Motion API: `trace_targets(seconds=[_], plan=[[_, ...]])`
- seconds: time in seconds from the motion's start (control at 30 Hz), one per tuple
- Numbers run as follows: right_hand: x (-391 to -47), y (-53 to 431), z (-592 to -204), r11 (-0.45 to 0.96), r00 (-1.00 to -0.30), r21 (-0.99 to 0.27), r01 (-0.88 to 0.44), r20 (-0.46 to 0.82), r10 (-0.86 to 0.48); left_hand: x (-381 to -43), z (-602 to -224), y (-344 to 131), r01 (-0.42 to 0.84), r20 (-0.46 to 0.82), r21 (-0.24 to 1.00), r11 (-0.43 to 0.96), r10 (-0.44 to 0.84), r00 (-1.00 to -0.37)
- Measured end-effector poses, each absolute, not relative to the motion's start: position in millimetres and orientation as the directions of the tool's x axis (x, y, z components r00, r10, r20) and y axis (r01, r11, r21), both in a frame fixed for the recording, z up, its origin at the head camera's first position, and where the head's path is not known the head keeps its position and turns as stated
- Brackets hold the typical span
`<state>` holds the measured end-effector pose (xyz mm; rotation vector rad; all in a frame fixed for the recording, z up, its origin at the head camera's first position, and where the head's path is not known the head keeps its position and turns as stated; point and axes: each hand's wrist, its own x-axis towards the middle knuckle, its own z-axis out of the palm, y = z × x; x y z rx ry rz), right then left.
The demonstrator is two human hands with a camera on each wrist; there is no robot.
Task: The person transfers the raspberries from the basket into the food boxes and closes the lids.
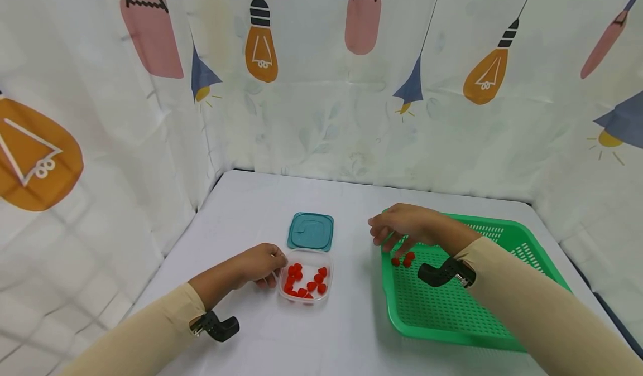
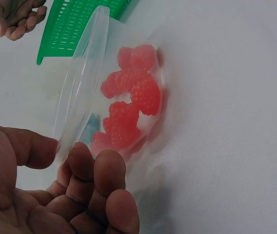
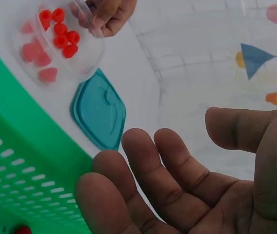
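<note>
On the white table stands a clear plastic container [image 1: 330, 275] with several red raspberries [image 2: 146, 95] in it. My left hand [image 1: 262, 261] pinches its left rim between thumb and fingertips, as the left wrist view shows close up. Over the left edge of a green perforated basket [image 1: 402, 324], my right hand [image 1: 409, 225] hovers with its fingers relaxed and nothing between them. A few raspberries [image 1: 407, 258] lie in the basket's left corner, below that hand. In the right wrist view, the thumb [image 3: 236, 129] stands well apart from the fingers.
A teal lid [image 1: 311, 232] lies flat just behind the container. White cloth curtains printed with lamps [image 1: 261, 52] hang behind the table [image 1: 351, 337] and on both sides. Dark straps with cameras [image 1: 452, 273] sit on the wrists.
</note>
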<state>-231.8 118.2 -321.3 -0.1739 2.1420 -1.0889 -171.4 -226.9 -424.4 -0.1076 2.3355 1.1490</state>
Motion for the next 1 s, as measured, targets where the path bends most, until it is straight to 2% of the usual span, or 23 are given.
trace_targets(seconds=[1.0], plan=[[-231,180,-358,0.677,-0.746,-0.687,0.266,-0.591,-0.306,-173,-425,-228,-0.295,-0.498,0.717,0.632,0.167,-0.851]])
